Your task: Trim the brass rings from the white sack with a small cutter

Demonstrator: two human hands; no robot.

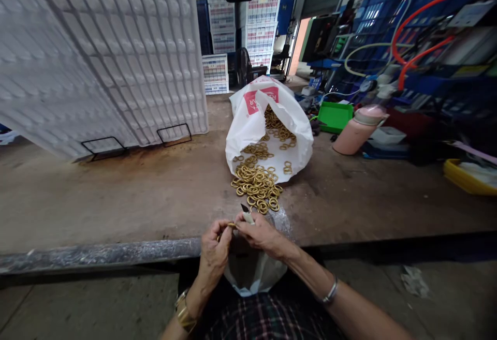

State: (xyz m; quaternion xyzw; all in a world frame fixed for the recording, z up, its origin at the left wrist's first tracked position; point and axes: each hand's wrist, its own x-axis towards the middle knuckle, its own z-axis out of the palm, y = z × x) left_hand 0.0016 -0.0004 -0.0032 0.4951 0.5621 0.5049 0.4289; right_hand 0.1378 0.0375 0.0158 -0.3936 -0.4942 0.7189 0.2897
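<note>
My left hand (215, 247) is closed on a small brass-coloured ring (232, 225) near the table's front edge. Close against it, my right hand (258, 232) grips a small knife (247, 216) with a pale handle and a dark pointed blade tilted up. The fingertips of both hands meet at the ring. Just beyond them lies a pile of similar rings (256, 182), spilling from the mouth of a white plastic bag (243, 128) with red print. Below my hands, an open pale bag (267, 274) hangs at my lap.
White ribbed trays (147, 55) stand upright at left on black wire stands (174, 134). At right are a pink bottle (351, 135), a green tray (336, 116), a yellow bin (468, 177) and orange hoses (407, 65). White crates (259, 24) are stacked behind.
</note>
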